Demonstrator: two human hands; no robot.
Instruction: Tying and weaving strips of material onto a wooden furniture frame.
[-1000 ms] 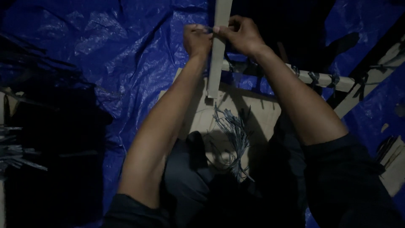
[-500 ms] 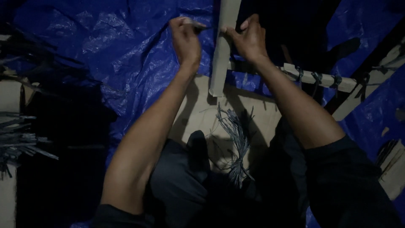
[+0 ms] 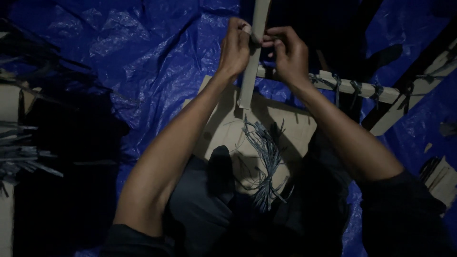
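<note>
A pale wooden slat [image 3: 252,57] runs up and down in front of me and crosses a second slat [image 3: 362,85] that carries several dark tied bindings. My left hand [image 3: 234,47] grips the upright slat from the left near its top. My right hand [image 3: 289,54] pinches at the same spot from the right, fingers closed on something thin that is too small to make out. Both hands meet at the slat. Below them a bundle of thin grey-blue strings [image 3: 264,157] lies on a piece of cardboard [image 3: 295,128].
A crumpled blue tarp [image 3: 133,57] covers the floor. Dark sticks and strips [image 3: 24,147] lie at the left edge. Another slat [image 3: 419,100] angles off at the right, with cardboard scraps [image 3: 442,178] near the lower right. My dark trousers fill the bottom.
My left hand went out to the left away from the slat half a second ago, then came back against it. My right hand stayed at the slat throughout.
</note>
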